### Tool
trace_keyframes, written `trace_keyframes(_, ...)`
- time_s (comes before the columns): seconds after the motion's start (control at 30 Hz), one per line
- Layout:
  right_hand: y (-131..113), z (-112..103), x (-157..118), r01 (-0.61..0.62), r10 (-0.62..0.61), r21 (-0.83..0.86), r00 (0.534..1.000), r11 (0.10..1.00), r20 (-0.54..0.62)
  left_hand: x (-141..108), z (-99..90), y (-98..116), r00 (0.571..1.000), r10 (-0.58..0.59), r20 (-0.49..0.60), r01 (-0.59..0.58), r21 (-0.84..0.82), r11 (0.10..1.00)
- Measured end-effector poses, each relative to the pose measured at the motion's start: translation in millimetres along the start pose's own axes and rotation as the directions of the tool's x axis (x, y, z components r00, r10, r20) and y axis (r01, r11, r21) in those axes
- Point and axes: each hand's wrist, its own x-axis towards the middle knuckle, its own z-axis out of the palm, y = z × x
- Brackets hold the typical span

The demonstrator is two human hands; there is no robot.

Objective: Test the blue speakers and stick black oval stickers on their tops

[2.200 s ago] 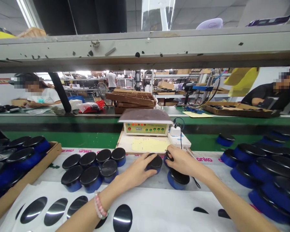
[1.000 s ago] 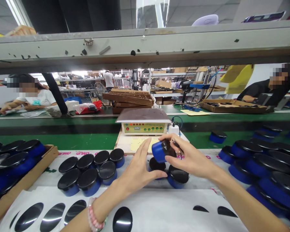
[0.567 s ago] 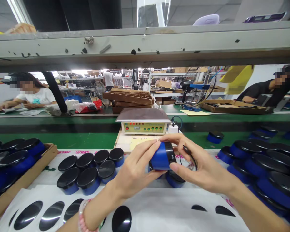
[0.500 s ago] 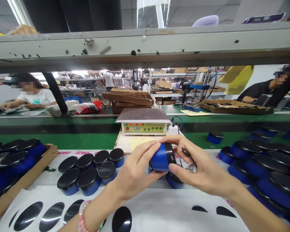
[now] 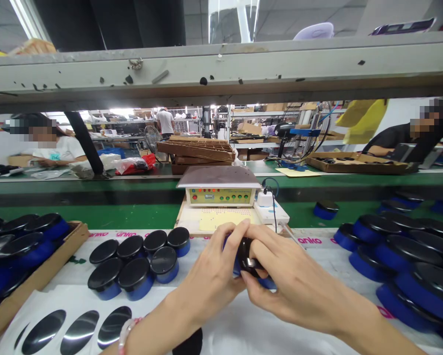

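Note:
My left hand (image 5: 208, 273) is wrapped round the left side of a round blue-and-black device (image 5: 244, 254), held up above the bench. Its glossy black end faces my right hand (image 5: 298, 278), whose fingers are closed over that end. Both hands meet there, and most of the device is hidden by fingers. Any small part under the right fingers cannot be made out. Left of my hands stand several similar blue cups with black tops (image 5: 134, 276). Shiny black oval discs (image 5: 81, 330) lie on the white sheet at the lower left.
A cardboard tray (image 5: 54, 268) of blue-and-black devices stands at the left. More devices (image 5: 409, 256) are piled at the right. Ahead is a control box with lights and buttons (image 5: 221, 196), beside a white adapter (image 5: 265, 199). A shelf beam (image 5: 221, 69) crosses overhead. Co-workers sit beyond.
My right hand has moved left and closed over the device's black end; the black plug-like piece and cord seen at its fingers no longer show. The device has turned, hiding the "OFF" mark.

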Motion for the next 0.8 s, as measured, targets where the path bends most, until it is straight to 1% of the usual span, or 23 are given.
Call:
trace_keyframes(0.1,-1,0,-2,-0.083,0.084,-0.01,0.99,0.996,0.117,-1,-1.8,5,0.983,-0.115,0.145,0.125,-0.059,0.99)
trace_keyframes(0.2,-4,-2,-1,-0.203,0.195,0.002,0.945,0.979,0.264,-3,-4.2,12,0.941,-0.216,0.259,0.249,-0.102,0.963)
trace_keyframes(0.3,-8,-4,1,-0.29,0.264,0.022,0.898,0.957,0.351,-4,-6.3,19,0.921,-0.254,0.295,0.304,-0.138,0.943)
trace_keyframes(0.43,-12,-5,1,-0.36,0.318,0.039,0.864,0.932,0.39,-1,-8.1,21,0.916,-0.257,0.308,0.323,-0.187,0.928)
trace_keyframes(0.5,-9,-5,-1,-0.388,0.331,0.059,0.849,0.92,0.412,-1,-9.6,19,0.901,-0.276,0.335,0.345,-0.167,0.924)
trace_keyframes(0.53,-6,-5,-2,-0.406,0.344,0.067,0.84,0.911,0.42,-2,-10.7,18,0.884,-0.295,0.363,0.362,-0.13,0.923)
trace_keyframes(0.57,-2,-5,-4,-0.429,0.365,0.063,0.829,0.901,0.423,-3,-11.9,16,0.857,-0.322,0.403,0.381,-0.073,0.922)
trace_keyframes(0.63,10,-4,-6,-0.474,0.433,0.002,0.807,0.881,0.401,-6,-14.0,11,0.775,-0.371,0.512,0.398,0.06,0.915)
trace_keyframes(0.67,17,-2,-7,-0.483,0.462,-0.042,0.803,0.874,0.376,-8,-14.6,9,0.733,-0.374,0.569,0.381,0.112,0.918)
trace_keyframes(0.7,24,2,-8,-0.478,0.471,-0.075,0.808,0.875,0.354,-10,-14.8,8,0.702,-0.355,0.618,0.344,0.142,0.928)
trace_keyframes(0.73,30,7,-8,-0.458,0.455,-0.08,0.82,0.886,0.347,-12,-14.7,6,0.688,-0.316,0.654,0.292,0.149,0.945)
trace_keyframes(0.8,40,21,-7,-0.4,0.376,-0.013,0.85,0.917,0.37,-14,-14.5,4,0.691,-0.232,0.684,0.189,0.139,0.972)
